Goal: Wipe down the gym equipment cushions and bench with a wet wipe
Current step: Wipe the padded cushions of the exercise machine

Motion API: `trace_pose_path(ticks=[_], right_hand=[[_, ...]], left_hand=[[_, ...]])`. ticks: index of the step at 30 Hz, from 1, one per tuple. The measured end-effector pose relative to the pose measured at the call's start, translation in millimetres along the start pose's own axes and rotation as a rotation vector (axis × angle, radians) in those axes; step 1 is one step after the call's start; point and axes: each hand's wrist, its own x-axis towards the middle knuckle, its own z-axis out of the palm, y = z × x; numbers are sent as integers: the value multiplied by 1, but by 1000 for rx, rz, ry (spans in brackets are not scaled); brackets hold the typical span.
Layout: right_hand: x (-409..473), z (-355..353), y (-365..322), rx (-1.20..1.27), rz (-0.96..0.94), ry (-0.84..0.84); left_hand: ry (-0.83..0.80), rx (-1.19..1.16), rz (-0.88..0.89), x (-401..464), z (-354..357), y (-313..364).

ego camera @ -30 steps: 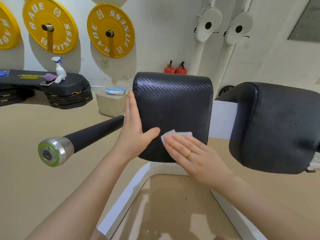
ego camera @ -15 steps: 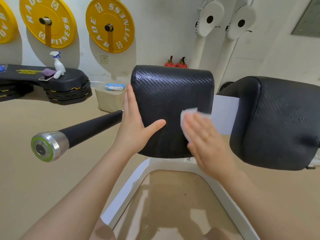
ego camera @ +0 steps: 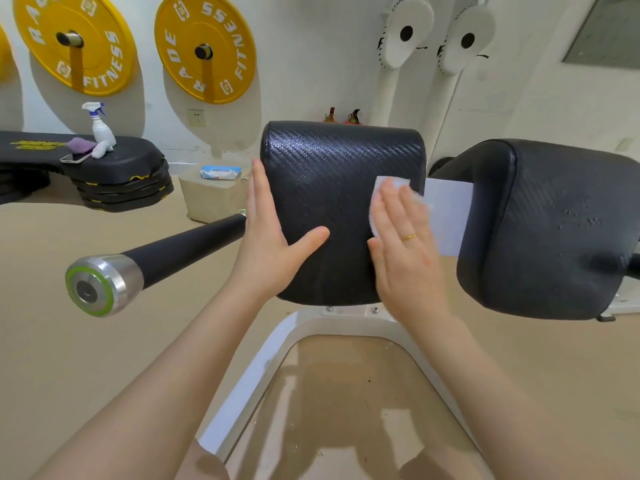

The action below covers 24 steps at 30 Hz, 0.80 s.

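— Right grip (ego camera: 405, 244) first: fingers straight and flat, pressing the wet wipe (ego camera: 384, 192) against the right part of the front face of the middle cushion (ego camera: 332, 188); a gold ring (ego camera: 410, 237) sits on one finger

— And the left grip (ego camera: 273, 244)?

— Also flat and relaxed, curled round nothing. Its fingers lie up along the cushion's left edge, and the thumb stretches across the lower front

— Where exactly is the wipe?

— Under the right fingers, near the cushion's right edge, about mid-height. A white corner shows above and left of the fingertips

— What else is around?

— A second black cushion (ego camera: 554, 230) stands to the right, apart from the first, with a white bracket (ego camera: 450, 216) between them. A black bar (ego camera: 173, 251) with a silver and green end cap sticks out to the left. Behind, a pack of wipes (ego camera: 220, 172) lies on a beige box (ego camera: 214, 199), a spray bottle (ego camera: 100, 126) and a phone (ego camera: 74, 157) sit on a black bench (ego camera: 131, 161), and yellow plates (ego camera: 204, 50) hang on the wall
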Motion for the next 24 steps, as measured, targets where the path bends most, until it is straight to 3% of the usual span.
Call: trace_pose_path(ticks=[3, 7, 12, 17, 20, 24], right_hand=[[-18, 19, -41, 38, -238, -78], [-29, 27, -65, -11, -461, -213], [43, 27, -57, -24, -330, -98], [104, 29, -63, -28, -104, -108], [85, 28, -67, -60, -201, -130], [-9, 27, -68, -36, -435, -179]], left_hand=[[-1, -304, -34, 1, -9, -5], [-109, -244, 18, 4, -30, -16], [-204, -621, -76, 2, -34, -17], [-180, -755, -100, -4, -30, -16], [-188, -801, -89, -6, -29, -17], [-200, -850, -98, -13, -29, -28]])
